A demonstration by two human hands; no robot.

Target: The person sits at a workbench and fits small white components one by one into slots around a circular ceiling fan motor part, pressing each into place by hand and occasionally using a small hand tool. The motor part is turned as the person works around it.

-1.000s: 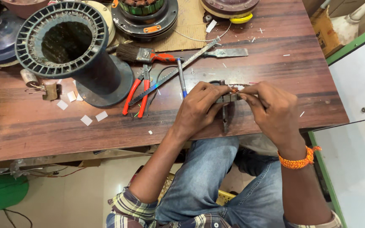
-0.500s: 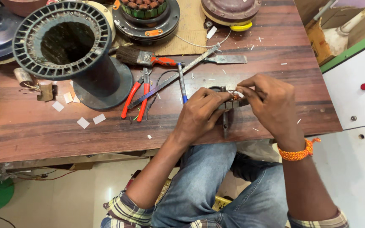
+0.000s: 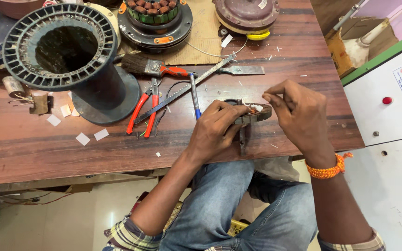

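My left hand [image 3: 217, 128] grips a small dark ring-shaped motor stator [image 3: 258, 112] with copper windings, pressing it down near the wooden table's front edge [image 3: 70, 162]. My right hand [image 3: 298, 114] hovers just right of the stator, thumb and forefinger pinched together over its top; whether they hold something tiny I cannot tell. An orange thread band circles my right wrist. A dark metal tool [image 3: 243, 139] lies under the stator, partly hidden by my left hand.
Red-handled pliers [image 3: 143, 111], a hacksaw blade [image 3: 187, 88], a blue pen [image 3: 195, 97], a paintbrush [image 3: 152, 69] and a chisel [image 3: 245, 70] lie behind the hands. A big black slotted spool [image 3: 66, 51] stands left. Motor parts [image 3: 157, 18] line the back. White paper scraps [image 3: 91, 136] lie left.
My right hand has lifted slightly off the stator and drawn to the right, fingers still pinched. The left hand keeps its grip on the stator.
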